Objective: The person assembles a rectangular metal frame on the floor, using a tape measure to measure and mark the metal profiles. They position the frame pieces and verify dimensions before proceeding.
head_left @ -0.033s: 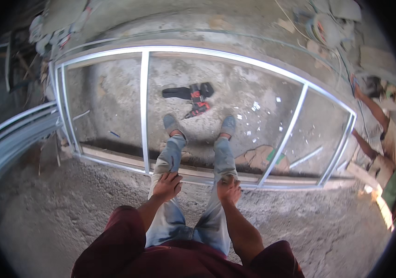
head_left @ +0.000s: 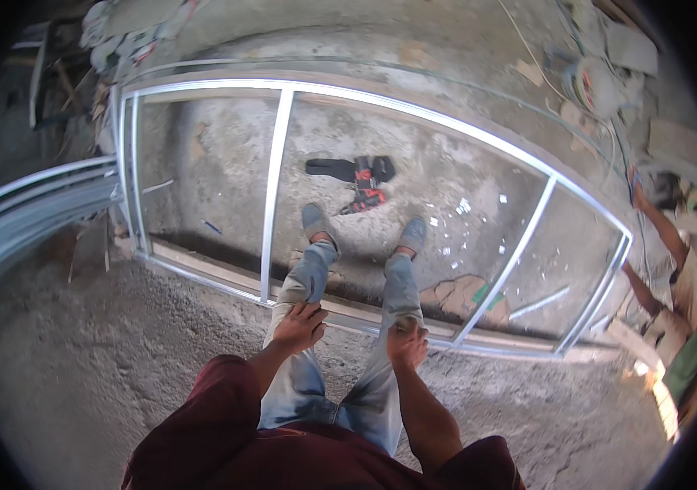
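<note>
My left hand (head_left: 301, 327) rests on my left knee, its fingers draped over the inner side. On the right knee of my blue jeans (head_left: 298, 390) lies my right hand (head_left: 407, 345), fingers loosely bent. Neither shows anything held. Beyond the knees, a silvery metal frame (head_left: 277, 188) with cross bars lies low around my feet, which are in grey-blue shoes (head_left: 314, 219). Between its bars a red and black power tool (head_left: 363, 194), drill-like in shape, lies on the floor beside a black strap-like piece (head_left: 329, 169).
Long metal profiles (head_left: 30, 214) are stacked at the left. White scraps (head_left: 463, 206) and torn cardboard (head_left: 452, 296) litter the floor within the frame. A co-worker's arm (head_left: 665, 227) reaches in at the far right, near cables (head_left: 616, 147). Rough concrete (head_left: 79, 359) surrounds me.
The view has turned slightly, so the frame and tool sit farther right in the picture. Both hands stay on my knees.
</note>
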Motion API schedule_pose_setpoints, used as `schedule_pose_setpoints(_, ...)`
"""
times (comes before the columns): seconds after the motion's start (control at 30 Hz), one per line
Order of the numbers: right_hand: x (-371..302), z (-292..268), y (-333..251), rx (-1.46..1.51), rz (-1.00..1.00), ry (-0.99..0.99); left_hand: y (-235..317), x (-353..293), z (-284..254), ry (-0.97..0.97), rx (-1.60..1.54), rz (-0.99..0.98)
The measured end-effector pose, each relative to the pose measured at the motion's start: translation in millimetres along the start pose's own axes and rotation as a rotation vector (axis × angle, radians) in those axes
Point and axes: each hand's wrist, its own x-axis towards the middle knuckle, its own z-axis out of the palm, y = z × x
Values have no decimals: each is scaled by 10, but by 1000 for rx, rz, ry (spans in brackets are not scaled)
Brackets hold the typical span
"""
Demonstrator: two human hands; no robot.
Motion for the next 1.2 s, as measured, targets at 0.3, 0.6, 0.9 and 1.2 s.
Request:
schedule_pose_setpoints(0.3, 759, -116, -183, -99, -273, -19, -230, -86, -538, 321, -156, -276)
schedule_pose_setpoints(0.6, 1263, -933, -784, -44, -646, -33, -580, -1308, -1299, 285, -895, -815)
schedule_pose_setpoints(0.9, -1488, -1419, -2930, 292, -768, -337, -1214, -2517, -839, 242, -792, -864)
schedule_pose_setpoints(1.2, -1964, -1441, -2604, 104, -744, -344, -1114, -2550, -1006, 397, -765, -739)
